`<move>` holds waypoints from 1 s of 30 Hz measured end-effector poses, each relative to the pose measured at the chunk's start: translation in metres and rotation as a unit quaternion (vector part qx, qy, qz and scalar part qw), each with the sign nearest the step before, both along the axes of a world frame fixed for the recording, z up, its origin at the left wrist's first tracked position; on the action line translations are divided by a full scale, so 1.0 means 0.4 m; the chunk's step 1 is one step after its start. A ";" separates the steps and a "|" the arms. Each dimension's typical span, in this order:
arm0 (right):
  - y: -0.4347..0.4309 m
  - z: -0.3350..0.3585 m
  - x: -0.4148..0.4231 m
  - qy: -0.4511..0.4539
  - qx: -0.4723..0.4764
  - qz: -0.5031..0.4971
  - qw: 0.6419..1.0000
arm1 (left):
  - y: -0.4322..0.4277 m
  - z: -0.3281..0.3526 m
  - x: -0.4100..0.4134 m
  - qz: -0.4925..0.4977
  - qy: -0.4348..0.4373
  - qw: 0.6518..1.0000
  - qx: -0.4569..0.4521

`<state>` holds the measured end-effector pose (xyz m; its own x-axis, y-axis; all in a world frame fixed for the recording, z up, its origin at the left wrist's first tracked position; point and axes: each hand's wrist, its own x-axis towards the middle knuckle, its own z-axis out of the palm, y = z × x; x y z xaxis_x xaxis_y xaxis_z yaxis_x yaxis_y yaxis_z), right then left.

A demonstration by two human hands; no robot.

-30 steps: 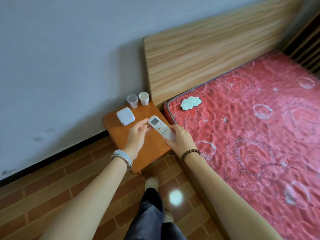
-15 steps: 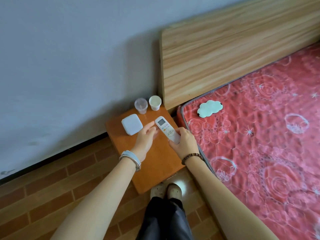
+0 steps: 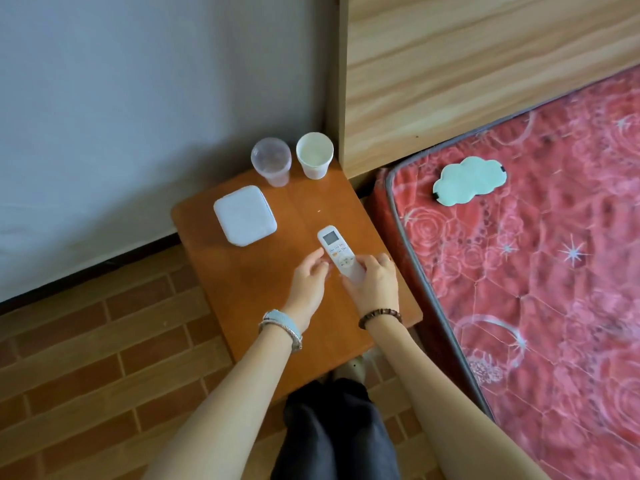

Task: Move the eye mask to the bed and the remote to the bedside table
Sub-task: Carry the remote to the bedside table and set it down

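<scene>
The step in hand looks like the last one, setting the remote (image 3: pixel 340 255) down on the bedside table: the eye mask (image 3: pixel 468 180) already lies on the bed (image 3: pixel 554 271), in the upper right of the frame near the corner of the red patterned mattress, clear of both hands. The remote sits in the middle of the frame, screen end pointing up and to the left, over the right half of the orange-brown worktop (image 3: pixel 242 278); whether its whole length rests flat on the wood cannot be told, since its lower end is covered. The right hand (image 3: pixel 372 284) has its fingers closed around that lower end, and the left hand (image 3: pixel 308 282) is beside the remote's left edge with its fingers curled and slightly apart, their tips at or just off the casing. The next move, as I judge it, calls only for both hands to let go and draw back toward the bottom of the frame without nudging the remote off the near right edge. Above it on the worktop stand a white rounded box (image 3: pixel 245 215), a clear plastic cup (image 3: pixel 271 165) and a white paper cup (image 3: pixel 314 159), all well apart from the remote. The room shows a plain grey wall upper left, a wooden headboard (image 3: pixel 467 71) across the top right, and a brick-patterned floor (image 3: pixel 86 358) lower left.
</scene>
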<state>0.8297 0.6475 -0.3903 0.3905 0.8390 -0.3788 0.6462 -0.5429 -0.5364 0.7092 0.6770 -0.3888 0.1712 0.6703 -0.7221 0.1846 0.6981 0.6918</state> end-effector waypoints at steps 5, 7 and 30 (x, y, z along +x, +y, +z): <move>-0.006 -0.080 -0.018 0.012 0.000 -0.015 1.000 | -0.020 -0.093 0.005 0.025 0.001 1.000 -0.005; -0.004 -0.096 -0.026 0.018 0.003 -0.019 1.000 | -0.023 -0.110 0.002 0.032 0.003 0.999 -0.004; 0.133 -0.140 0.032 0.004 0.071 -0.041 0.997 | 0.079 -0.109 0.101 0.012 0.026 0.998 0.063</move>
<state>0.8426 0.7007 -0.4465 0.4576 0.8494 -0.2630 0.5975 -0.5128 -0.6165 0.7497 0.7084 -0.4322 0.1186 0.7591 -0.6401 0.2078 0.6114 0.7636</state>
